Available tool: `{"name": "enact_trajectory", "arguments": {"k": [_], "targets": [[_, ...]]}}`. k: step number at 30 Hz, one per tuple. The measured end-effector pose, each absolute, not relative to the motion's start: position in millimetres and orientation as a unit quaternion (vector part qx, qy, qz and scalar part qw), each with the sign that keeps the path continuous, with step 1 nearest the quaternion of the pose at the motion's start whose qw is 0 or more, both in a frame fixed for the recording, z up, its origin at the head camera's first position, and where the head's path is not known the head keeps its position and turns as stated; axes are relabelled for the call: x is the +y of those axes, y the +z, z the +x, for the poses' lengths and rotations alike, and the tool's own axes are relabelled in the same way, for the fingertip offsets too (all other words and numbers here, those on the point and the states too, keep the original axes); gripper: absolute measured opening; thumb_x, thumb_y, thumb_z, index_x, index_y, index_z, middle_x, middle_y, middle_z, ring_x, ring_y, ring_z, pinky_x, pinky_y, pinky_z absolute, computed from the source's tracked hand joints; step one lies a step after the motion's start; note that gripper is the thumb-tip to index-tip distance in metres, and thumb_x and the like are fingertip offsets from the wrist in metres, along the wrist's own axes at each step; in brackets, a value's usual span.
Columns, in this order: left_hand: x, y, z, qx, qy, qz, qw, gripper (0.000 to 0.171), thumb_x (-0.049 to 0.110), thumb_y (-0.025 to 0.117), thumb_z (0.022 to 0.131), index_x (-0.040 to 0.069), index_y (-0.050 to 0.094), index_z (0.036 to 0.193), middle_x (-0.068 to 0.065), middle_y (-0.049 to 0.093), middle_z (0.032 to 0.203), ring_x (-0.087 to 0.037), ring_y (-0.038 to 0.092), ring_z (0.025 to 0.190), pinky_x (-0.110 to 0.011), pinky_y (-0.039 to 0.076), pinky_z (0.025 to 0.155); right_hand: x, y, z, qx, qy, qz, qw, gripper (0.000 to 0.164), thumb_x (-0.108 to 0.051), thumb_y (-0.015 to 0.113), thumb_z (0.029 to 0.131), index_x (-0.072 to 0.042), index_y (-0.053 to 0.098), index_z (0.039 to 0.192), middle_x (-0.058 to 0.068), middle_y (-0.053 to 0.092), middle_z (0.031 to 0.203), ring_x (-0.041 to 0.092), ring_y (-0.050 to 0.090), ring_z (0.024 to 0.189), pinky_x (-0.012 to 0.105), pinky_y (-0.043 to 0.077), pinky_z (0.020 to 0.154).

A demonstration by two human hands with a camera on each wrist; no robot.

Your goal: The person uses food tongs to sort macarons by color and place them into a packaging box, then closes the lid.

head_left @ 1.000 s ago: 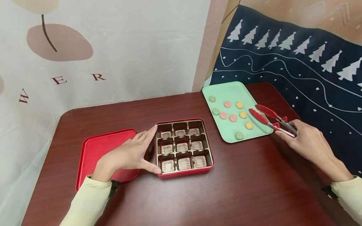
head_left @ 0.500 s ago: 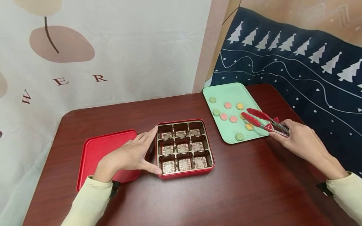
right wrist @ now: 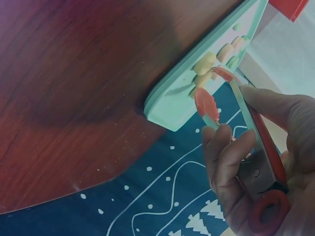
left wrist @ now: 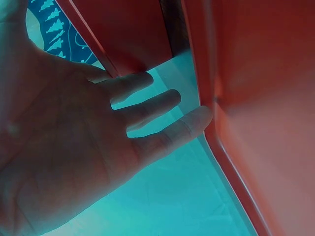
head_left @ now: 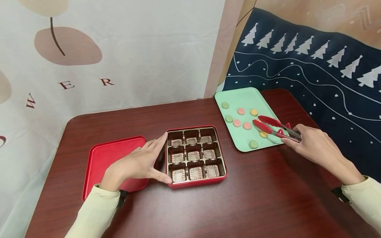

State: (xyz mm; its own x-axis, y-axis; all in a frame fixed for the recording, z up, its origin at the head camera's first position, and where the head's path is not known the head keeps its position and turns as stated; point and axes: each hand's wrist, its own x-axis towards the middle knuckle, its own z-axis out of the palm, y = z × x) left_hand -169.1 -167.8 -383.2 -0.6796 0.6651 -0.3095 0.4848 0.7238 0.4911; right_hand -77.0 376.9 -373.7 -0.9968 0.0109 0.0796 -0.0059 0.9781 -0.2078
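My left hand (head_left: 132, 167) has its fingers and thumb spread along the left side of a red box (head_left: 197, 182), touching its corners. A gold insert (head_left: 194, 161) with several square compartments sits inside the box. In my right hand (head_left: 317, 145) I grip red-tipped metal tongs (head_left: 262, 127), their tips parted over the mint-green tray (head_left: 242, 94). A yellow macaron, mostly hidden, lies between the tips. Another yellow macaron (head_left: 254, 112) is just behind them. In the right wrist view the tong tip (right wrist: 207, 103) hangs close to the yellow macarons (right wrist: 204, 64).
Pink macarons (head_left: 247, 126) and green macarons (head_left: 253, 144) also lie on the tray. A red lid (head_left: 110, 158) rests at the left, partly under my left forearm. A pale curtain (head_left: 148, 59) and a dark-blue tree-patterned cloth (head_left: 297, 72) stand behind the brown table (head_left: 253, 195).
My right hand has moved the tongs left, from the tray's right edge to over a yellow macaron, and the tips have come closer together. The left hand stays at the box.
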Motion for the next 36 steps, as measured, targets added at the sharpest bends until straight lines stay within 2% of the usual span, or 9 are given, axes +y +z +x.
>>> {"name": "enact_trajectory", "arguments": {"k": [12,18,23,36], "targets": [[-168,-385,-169,0.897,0.185,0.318,0.243,0.151,0.079,0.087,0.075,0.018,-0.008,0.176,-0.009,0.011,0.182,-0.044,0.017,0.163,-0.072,0.019,0.125,375,-372,-79,-0.994,0.111,0.000,0.020,0.057,-0.034,0.085,0.095,0.014,0.065,0.120,0.002,0.055,0.072,0.020,0.048,0.063,0.036,0.038,0.051],[-168,-385,-170,0.898,0.184,0.319,0.243,0.153,0.081,0.085,0.074,0.018,-0.009,0.176,-0.009,0.011,0.182,-0.043,0.018,0.163,-0.071,0.020,0.125,377,-372,-79,-0.993,0.113,-0.011,0.018,0.058,-0.034,0.084,0.096,0.015,0.065,0.121,0.003,0.058,0.074,0.021,0.049,0.064,0.037,0.039,0.051],[-167,-384,-170,0.898,0.182,0.317,0.243,0.152,0.081,0.086,0.074,0.017,-0.008,0.176,-0.009,0.011,0.182,-0.043,0.018,0.163,-0.071,0.020,0.125,378,-372,-78,-0.993,0.114,-0.012,0.023,0.057,-0.034,0.084,0.096,0.014,0.066,0.121,0.003,0.060,0.075,0.021,0.050,0.065,0.036,0.039,0.051],[-167,-383,-169,0.898,0.190,0.314,0.244,0.150,0.075,0.089,0.076,0.019,-0.008,0.176,-0.008,0.011,0.182,-0.042,0.017,0.163,-0.071,0.018,0.126,367,-363,-79,-0.992,0.104,0.008,0.065,0.051,-0.032,0.088,0.092,0.009,0.069,0.116,0.001,0.054,0.070,0.021,0.047,0.062,0.035,0.035,0.049]]}}
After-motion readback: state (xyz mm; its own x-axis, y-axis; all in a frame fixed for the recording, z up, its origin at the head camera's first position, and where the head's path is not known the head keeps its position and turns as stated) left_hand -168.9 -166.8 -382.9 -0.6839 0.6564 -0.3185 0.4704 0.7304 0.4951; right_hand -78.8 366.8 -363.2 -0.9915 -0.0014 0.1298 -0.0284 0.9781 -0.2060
